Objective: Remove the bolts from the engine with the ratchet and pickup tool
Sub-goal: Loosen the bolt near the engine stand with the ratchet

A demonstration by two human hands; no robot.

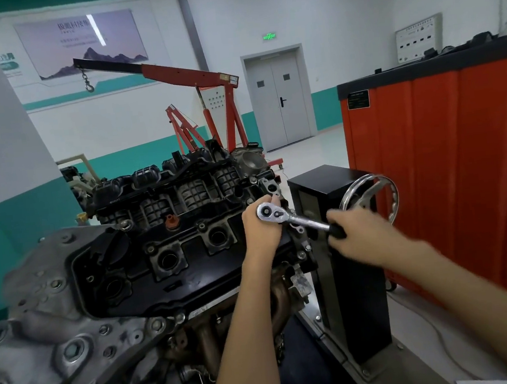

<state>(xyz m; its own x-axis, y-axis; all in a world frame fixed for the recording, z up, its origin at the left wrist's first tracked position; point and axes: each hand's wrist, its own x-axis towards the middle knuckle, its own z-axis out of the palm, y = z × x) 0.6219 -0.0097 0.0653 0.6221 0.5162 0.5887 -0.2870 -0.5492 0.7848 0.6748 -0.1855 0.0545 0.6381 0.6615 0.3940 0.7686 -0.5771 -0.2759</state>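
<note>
Right of centre, my left hand (pixel 260 227) curls round the head of the ratchet (pixel 294 218) at the right end of the engine (pixel 162 232); my right hand (pixel 356 234) grips its handle. The bolt is hidden. I see 2 risks: the socket tilting off it, or a slip driving knuckles into the handwheel (pixel 358 186) beside.

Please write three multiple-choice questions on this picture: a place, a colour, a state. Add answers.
1. Where is the left hand? A. at the head of the silver steel ratchet B. on a shiny handwheel C. on a grey door
2. What colour is the tall metal cabinet? A. green B. orange-red C. white
3. The right hand: A. hangs free B. grips the ratchet's black handle C. presses a door
Answers: 1 A, it cups the head; 2 B, orange-red panels; 3 B, it wraps the handle.
</note>
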